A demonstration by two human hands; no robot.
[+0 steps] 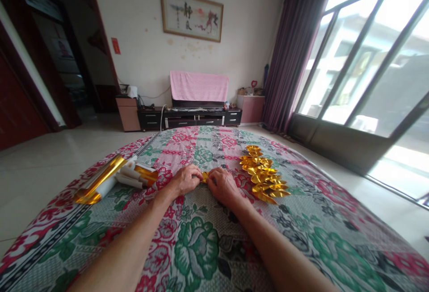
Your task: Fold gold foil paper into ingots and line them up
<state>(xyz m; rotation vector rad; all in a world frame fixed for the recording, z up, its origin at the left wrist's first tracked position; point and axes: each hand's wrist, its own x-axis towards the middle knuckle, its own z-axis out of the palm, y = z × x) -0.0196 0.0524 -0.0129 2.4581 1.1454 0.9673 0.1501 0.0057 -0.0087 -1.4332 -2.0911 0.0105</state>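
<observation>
My left hand (185, 179) and my right hand (223, 186) meet at the middle of a floral cloth (201, 238), both closed on a small piece of gold foil paper (204, 176) that shows between the fingertips. To the right of my right hand lies a pile of several folded gold foil pieces (263, 174). To the left of my left hand lie gold foil sheets rolled with white backing (115, 177).
The cloth covers a wide round surface that fills the foreground. Beyond it are tiled floor, a low dark TV cabinet (194, 117) with a pink towel (199, 85), a framed picture, a purple curtain and large windows on the right.
</observation>
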